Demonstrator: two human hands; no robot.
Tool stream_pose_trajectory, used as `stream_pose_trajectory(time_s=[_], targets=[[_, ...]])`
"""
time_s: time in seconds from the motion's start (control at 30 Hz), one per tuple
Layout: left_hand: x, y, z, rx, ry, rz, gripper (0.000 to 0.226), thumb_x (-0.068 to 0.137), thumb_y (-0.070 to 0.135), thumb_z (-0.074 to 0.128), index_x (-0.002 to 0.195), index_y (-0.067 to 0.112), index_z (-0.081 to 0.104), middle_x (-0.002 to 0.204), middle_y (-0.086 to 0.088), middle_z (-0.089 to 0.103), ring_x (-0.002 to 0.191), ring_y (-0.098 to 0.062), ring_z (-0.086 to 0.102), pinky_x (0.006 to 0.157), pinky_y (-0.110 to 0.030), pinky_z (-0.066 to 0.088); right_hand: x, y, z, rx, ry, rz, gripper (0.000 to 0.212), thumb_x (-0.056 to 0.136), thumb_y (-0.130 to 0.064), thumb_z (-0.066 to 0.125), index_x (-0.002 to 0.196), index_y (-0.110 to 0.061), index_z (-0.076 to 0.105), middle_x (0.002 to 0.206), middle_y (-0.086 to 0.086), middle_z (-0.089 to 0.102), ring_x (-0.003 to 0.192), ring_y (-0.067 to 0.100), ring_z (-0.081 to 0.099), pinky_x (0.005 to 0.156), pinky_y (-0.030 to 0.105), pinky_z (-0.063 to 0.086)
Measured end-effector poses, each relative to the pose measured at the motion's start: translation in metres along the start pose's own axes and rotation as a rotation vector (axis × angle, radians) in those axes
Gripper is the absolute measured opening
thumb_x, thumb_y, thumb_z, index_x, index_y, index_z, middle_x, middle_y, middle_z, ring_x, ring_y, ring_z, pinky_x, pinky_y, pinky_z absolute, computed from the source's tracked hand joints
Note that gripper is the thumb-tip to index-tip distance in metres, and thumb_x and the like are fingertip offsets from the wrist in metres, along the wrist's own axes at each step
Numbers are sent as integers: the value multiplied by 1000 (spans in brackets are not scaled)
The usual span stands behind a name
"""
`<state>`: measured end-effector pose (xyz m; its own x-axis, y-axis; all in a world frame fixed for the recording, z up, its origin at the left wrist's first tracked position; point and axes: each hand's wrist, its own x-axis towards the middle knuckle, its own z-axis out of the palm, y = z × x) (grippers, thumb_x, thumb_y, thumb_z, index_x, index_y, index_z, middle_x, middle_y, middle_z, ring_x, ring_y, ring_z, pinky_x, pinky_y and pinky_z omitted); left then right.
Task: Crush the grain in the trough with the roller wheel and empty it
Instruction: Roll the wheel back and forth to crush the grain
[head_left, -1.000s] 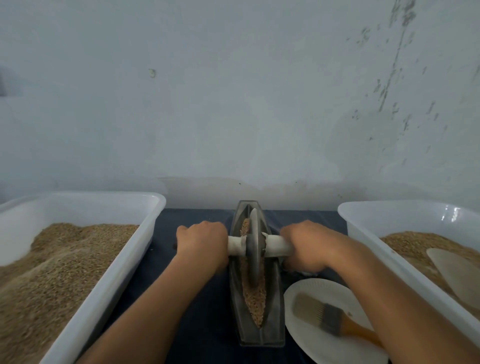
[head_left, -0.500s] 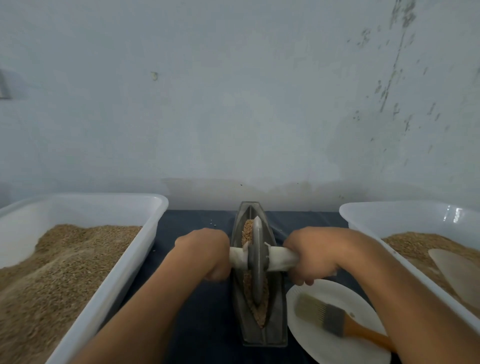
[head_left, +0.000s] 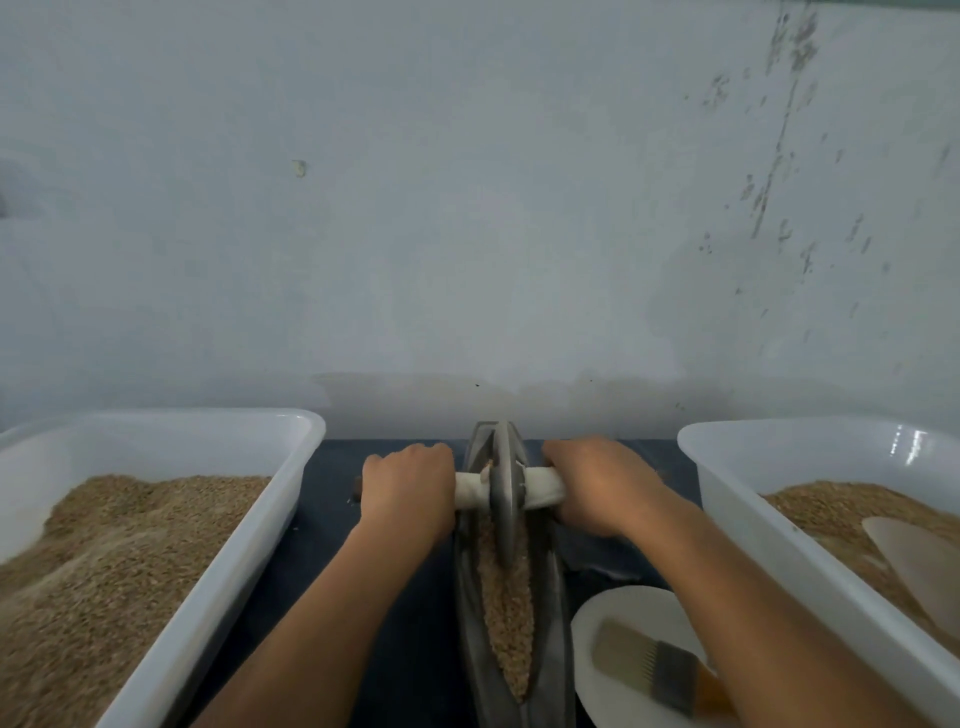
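Note:
A grey boat-shaped metal trough (head_left: 557, 623) lies lengthwise on the dark cloth, with brown grain (head_left: 506, 613) along its groove. The grey roller wheel (head_left: 504, 499) stands upright in the far half of the trough. A pale axle handle (head_left: 540, 491) runs through the wheel's middle. My left hand (head_left: 408, 486) grips the left end of the axle. My right hand (head_left: 597, 480) grips the right end. Both fists hide the handle's tips.
A white tub (head_left: 218, 561) heaped with grain stands at the left. Another white tub (head_left: 753, 514) with grain and a pale scoop (head_left: 924, 566) stands at the right. A white plate (head_left: 618, 618) carrying a brush (head_left: 654, 660) lies near the trough's right side. The wall is close behind.
Both hands have pushed the wheel away along the trough toward its far end. More grain shows in the near half of the groove.

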<state>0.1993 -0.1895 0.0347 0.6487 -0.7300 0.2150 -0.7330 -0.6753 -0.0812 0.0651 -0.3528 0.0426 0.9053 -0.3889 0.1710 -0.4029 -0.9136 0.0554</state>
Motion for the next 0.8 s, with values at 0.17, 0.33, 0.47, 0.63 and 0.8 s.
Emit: stream_pose_trajectory(time_s=[0.17,0.33,0.47,0.63,0.8], targets=[[-3,0,-4,-3,-80,0,35,83,29,69,112,21,52,104,1,58,92,-19,54,80,-36,34,-8,-5,-5,-12,-159,14,21,79,-32,69,94,-27,56,94,0,65,82,20,61,65,35,47],[-15,1,-13,10,-266,-3,40,80,28,73,115,18,56,87,3,48,86,-19,49,89,-41,45,-29,-11,-25,8,-384,32,30,73,-36,75,98,-28,59,88,-4,63,73,12,61,53,27,42],[-26,2,-25,26,-431,13,49,73,29,81,115,14,60,74,3,44,86,-21,54,93,-45,51,-46,-17,-40,16,-462,42,28,73,-33,75,99,-26,67,83,-2,70,68,14,69,56,28,55],[-35,-2,-36,41,-559,78,56,74,35,82,120,12,59,75,4,45,88,-21,54,93,-42,51,-58,-26,-58,-11,-506,-3,37,78,-33,77,112,-23,69,91,-1,70,71,12,66,63,27,56],[-35,-1,-32,21,-561,102,58,74,33,82,124,13,58,76,5,44,88,-19,51,81,-36,46,-60,-27,-58,-19,-527,-25,34,77,-34,75,108,-21,73,91,-2,73,78,13,69,71,29,58]])
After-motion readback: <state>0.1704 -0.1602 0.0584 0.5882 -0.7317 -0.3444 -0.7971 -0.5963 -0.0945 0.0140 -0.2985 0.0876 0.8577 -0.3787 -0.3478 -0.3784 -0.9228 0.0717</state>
